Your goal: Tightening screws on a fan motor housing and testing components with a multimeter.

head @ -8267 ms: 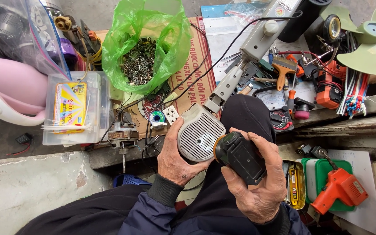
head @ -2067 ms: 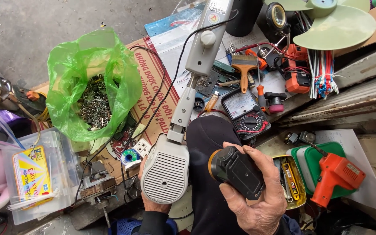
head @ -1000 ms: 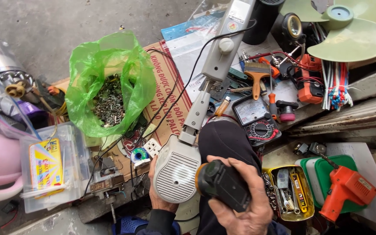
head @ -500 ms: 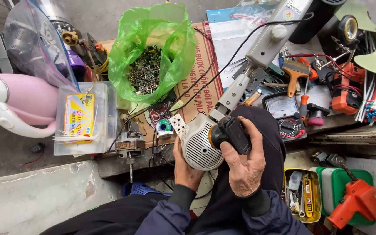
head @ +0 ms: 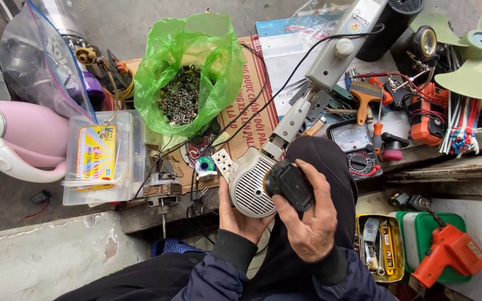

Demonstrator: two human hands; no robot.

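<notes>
- The surface (head: 140, 214), cluttered across the top half of the frame, carries a green bag of screws (head: 188, 83) at upper centre, a pink kettle (head: 20, 136) at far left and a clear plastic box (head: 101, 159) beside it.
- The grey fan body (head: 252, 187) sits at centre frame over the person's lap; its long neck runs up to the upper right, and its pale green fan blade (head: 475, 56) lies apart at the top right corner, so the fan is judged to be partly taken apart.
- The left hand (head: 238, 214) cups the round grilled housing from below, fingers closed around its rim.
- The right hand (head: 311, 223) grips a black motor part (head: 288, 183) and presses it against the housing; whether it is seated or loose cannot be told.
- Tools lie unused: an orange drill (head: 447, 259) at lower right, a meter (head: 355, 150) and a brush (head: 365, 97) at right of centre.
</notes>
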